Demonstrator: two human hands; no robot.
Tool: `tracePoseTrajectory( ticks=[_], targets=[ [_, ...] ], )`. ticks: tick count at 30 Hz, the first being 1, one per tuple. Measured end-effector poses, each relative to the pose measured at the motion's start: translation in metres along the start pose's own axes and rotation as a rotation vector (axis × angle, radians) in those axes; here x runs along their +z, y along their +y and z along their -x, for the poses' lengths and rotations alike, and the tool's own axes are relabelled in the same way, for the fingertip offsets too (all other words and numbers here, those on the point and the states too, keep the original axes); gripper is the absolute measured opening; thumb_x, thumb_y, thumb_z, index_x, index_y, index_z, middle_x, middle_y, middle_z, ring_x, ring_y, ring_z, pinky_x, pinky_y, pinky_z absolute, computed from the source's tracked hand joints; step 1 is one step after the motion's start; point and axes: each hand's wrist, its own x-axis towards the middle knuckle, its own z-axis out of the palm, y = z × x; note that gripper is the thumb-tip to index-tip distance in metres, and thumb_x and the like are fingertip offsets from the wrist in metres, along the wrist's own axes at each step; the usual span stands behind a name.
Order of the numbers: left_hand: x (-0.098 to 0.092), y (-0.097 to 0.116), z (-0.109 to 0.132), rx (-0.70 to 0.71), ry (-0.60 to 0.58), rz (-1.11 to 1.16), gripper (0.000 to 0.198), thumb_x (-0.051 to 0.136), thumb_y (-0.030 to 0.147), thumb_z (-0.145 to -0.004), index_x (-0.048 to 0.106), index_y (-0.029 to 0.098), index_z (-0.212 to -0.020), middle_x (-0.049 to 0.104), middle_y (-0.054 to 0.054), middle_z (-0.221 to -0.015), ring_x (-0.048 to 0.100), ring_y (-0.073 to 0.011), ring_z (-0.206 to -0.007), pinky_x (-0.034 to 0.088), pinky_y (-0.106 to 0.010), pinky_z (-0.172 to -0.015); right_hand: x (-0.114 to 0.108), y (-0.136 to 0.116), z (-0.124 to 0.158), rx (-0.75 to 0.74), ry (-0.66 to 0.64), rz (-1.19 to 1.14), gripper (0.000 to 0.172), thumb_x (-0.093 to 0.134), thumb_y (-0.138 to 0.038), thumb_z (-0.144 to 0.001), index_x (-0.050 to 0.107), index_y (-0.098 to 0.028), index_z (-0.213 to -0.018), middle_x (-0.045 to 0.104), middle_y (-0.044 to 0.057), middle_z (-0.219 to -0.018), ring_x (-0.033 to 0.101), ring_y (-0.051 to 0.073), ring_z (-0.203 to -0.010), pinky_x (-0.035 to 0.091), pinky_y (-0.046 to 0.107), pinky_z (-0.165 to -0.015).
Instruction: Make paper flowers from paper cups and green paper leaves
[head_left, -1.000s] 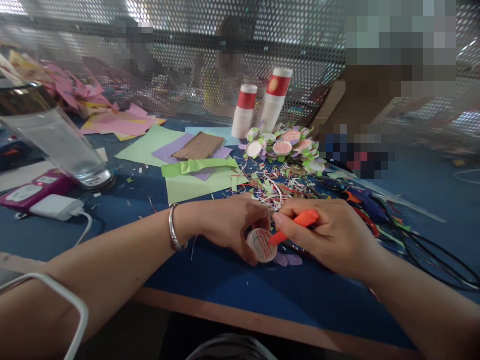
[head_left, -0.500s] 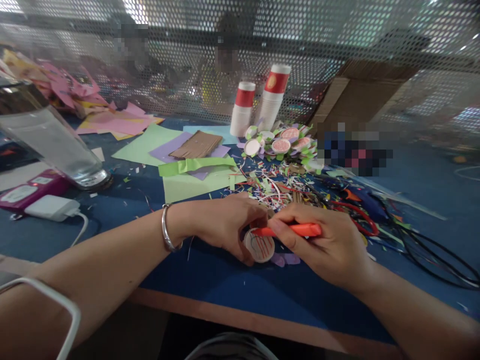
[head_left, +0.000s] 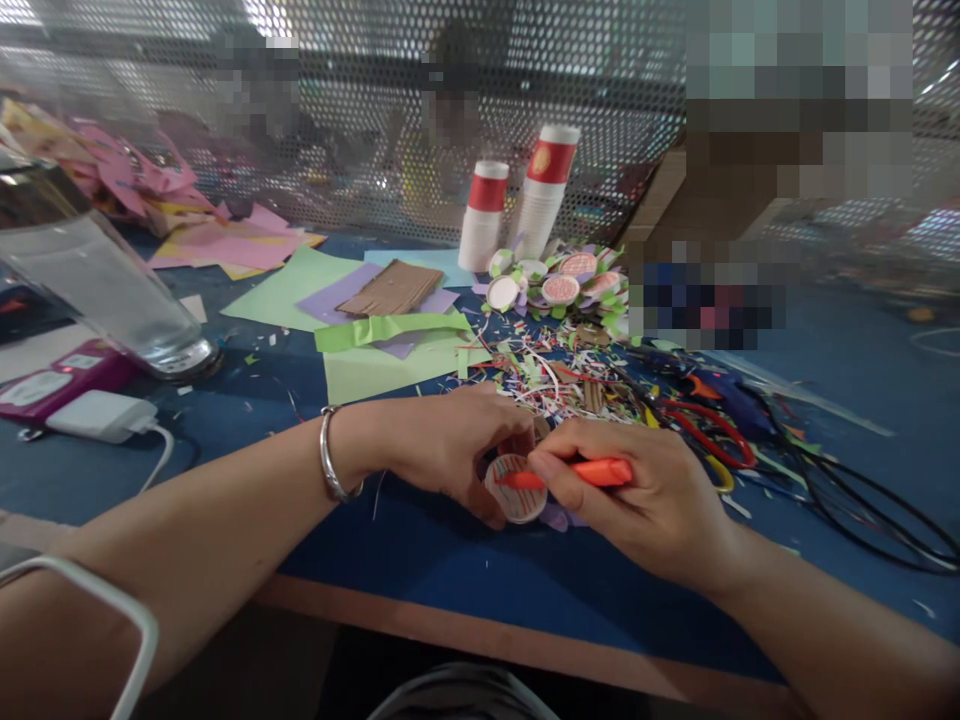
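Observation:
My left hand (head_left: 469, 445) has its thumb and fingers closed around a small round white disc (head_left: 517, 508) near the table's front edge. Red-orange lines run across the disc's face. In my right hand (head_left: 637, 500) is an orange-red marker (head_left: 604, 472), its tip on the disc's left part. Purple paper petals (head_left: 556, 517) stick out from under the disc, partly hidden by my right hand. Behind both hands lies a heap of shredded paper scraps (head_left: 536, 365).
Paper-petal flowers (head_left: 561, 290) are piled before two stacks of paper cups (head_left: 484, 215). Coloured paper sheets (head_left: 300, 290) and corrugated cardboard (head_left: 394, 287) lie to their left. A water glass (head_left: 142, 290) and purple power bank (head_left: 71, 375) stand left; red-handled scissors (head_left: 720, 430) and black cable (head_left: 847, 500) lie right.
My right hand and the marker have moved slightly left and down across the disc. More red lines now cross its face. My left hand stays in place.

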Motion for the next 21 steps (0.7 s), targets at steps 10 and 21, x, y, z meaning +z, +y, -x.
tracePoseTrajectory(
  ticks=[10,21],
  targets=[
    [-0.0035,0.0026,-0.0002,-0.014,-0.028,0.020,0.041,0.091,0.036,-0.071,0.062,0.018,-0.093,0.063,-0.001,-0.094,0.054,-0.0193,-0.090,0.039,-0.030,-0.079,-0.0044,-0.0001,0.0021,0.114,-0.054,-0.098,0.028,0.058,-0.024,-0.100,0.065,-0.021,-0.073,0.062,-0.005,-0.060,0.051,0.008,-0.050,0.039,0.021,-0.049],
    [-0.0020,0.0025,-0.0018,-0.006,-0.032,-0.031,0.046,0.093,0.036,-0.068,0.064,0.016,-0.098,0.064,-0.002,-0.097,0.055,-0.0203,-0.094,0.039,-0.031,-0.086,0.0032,0.0021,0.0002,0.010,0.028,-0.046,0.017,0.062,-0.018,-0.098,0.071,-0.019,-0.084,0.071,-0.002,-0.072,0.063,0.009,-0.060,0.046,0.021,-0.058]
  ],
)
